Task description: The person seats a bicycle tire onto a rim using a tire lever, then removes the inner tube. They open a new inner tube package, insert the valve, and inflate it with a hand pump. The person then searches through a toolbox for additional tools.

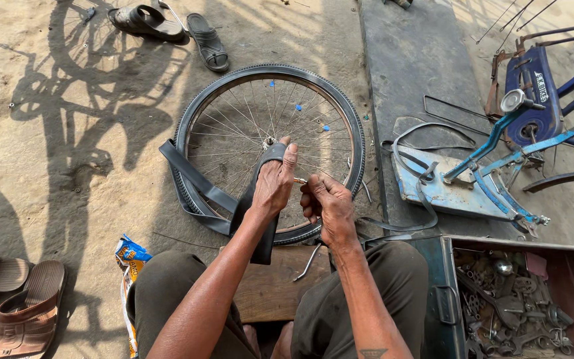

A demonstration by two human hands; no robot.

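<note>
Left hand (274, 183) grips the inner tube (197, 183), fingers curled round a folded stretch of black rubber, thumb on top. Right hand (327, 206) is closed in a pinch at the small metal valve (299, 180), which sticks out of the tube toward it, between the two hands. Valve axis runs roughly left-right, stem tip pointing at the right fingers; right hand is the nearer one to the tip, left hand holds the rubber right at its base. Tube's long run trails away from the left hand, down and out to the left, draped over the rim of the wheel (270, 149) lying flat on the dirt straight ahead of the knees. Wheel is beyond and below both hands, tyre partly off on the near-left side. A thin lever (307, 262) lies on the wooden board (270, 289) between the knees, just under the right hand. Open toolbox (519, 299) of metal parts at right, blue bike frame (499, 166) beyond it; sandals (167, 26) far left top.
</note>
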